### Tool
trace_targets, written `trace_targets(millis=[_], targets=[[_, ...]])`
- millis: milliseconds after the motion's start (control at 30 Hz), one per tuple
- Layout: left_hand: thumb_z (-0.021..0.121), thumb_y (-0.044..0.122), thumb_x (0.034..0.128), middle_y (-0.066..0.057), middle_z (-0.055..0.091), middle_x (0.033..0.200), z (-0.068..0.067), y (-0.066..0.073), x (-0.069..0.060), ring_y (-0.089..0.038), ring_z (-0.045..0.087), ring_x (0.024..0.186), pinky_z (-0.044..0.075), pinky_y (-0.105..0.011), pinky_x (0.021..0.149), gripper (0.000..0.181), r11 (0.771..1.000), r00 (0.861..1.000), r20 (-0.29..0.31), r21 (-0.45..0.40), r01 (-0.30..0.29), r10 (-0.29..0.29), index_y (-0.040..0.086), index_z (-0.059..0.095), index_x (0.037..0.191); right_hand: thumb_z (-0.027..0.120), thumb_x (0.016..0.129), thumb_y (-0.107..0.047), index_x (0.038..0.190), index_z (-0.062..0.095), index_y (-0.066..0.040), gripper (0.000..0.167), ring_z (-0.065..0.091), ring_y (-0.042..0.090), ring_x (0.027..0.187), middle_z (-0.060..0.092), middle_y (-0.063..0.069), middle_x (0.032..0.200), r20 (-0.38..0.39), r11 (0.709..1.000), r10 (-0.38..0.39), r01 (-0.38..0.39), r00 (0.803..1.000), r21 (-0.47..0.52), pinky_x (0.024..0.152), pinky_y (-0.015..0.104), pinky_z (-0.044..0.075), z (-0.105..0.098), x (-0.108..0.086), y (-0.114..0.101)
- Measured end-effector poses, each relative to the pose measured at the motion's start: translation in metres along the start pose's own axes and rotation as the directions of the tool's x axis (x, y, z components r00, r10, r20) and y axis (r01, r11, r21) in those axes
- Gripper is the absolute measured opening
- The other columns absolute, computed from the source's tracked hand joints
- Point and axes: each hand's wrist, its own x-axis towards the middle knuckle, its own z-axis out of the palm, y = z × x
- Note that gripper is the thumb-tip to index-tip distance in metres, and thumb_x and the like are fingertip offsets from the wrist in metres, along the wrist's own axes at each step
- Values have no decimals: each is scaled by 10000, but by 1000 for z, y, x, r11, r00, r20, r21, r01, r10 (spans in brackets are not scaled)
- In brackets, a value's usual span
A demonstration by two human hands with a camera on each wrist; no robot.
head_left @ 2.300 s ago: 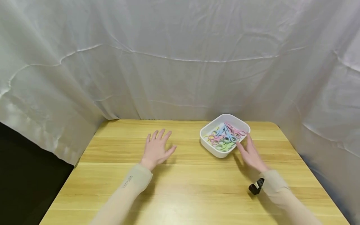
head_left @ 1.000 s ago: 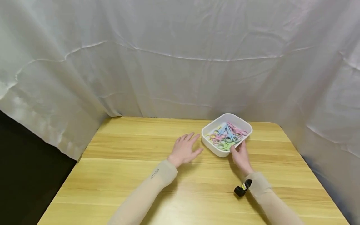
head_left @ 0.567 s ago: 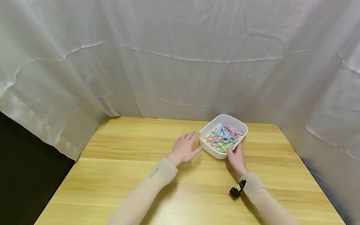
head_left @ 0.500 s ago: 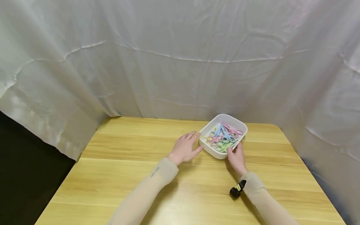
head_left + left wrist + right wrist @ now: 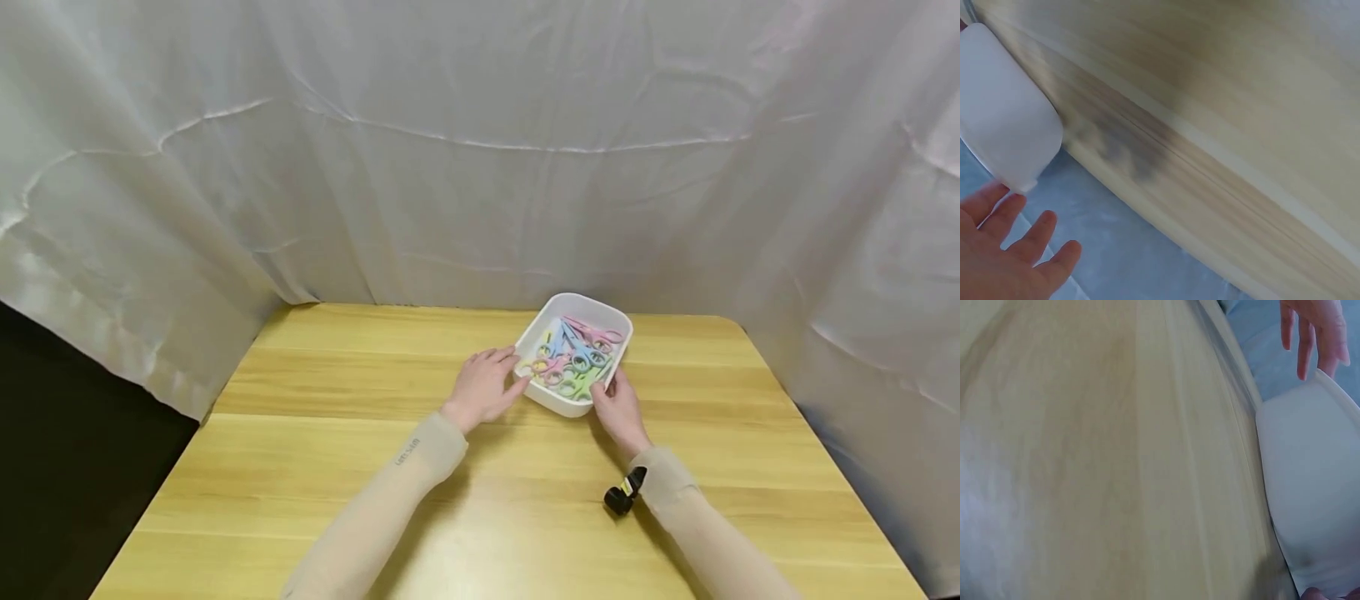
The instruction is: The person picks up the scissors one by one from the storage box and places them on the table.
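Observation:
A white bin holds several pastel scissors in pink, blue, green and yellow, in the head view. At its left corner the left hand touches the rim with spread, nearly straight fingers; the left wrist view shows those fingertips at the edge of the bin. The right hand grips the bin's near right side, its thumb over the rim and its fingers against the outer wall. In the right wrist view only a bit of that hand shows, below the bin.
The wooden table extends around the bin and under both forearms. A pale grey curtain hangs behind the table and along its sides. A small black device is attached at the right wrist. A dark area lies beyond the left edge.
The bin has shifted left and turned somewhat, with the right hand moving along from its right side to its near right side. The left hand has come rightward from the bare table to the rim.

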Motion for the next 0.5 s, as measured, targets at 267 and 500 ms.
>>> trace_targets(millis=[267, 500], targets=[[450, 402, 1045, -65, 543, 1506, -6, -6, -7, -301, 503, 1401, 356, -522, 1213, 474, 999, 998, -53, 47, 19, -17, 106, 604, 1381, 434, 978, -99, 1559, 267, 48, 622, 419, 383, 1449, 404, 279, 1554, 25, 999, -27, 27, 999, -23, 1218, 443, 360, 9, 0, -4], [504, 344, 1032, -100, 619, 1419, -5, -9, -16, -296, 567, 1338, 415, -515, 1168, 405, 998, 994, -105, 63, -23, 30, 83, 661, 1298, 442, 960, -95, 1563, 262, 46, 645, 447, 402, 1423, 422, 299, 1533, 28, 999, -39, 40, 999, -37, 1184, 451, 397, 14, -7, -4]])
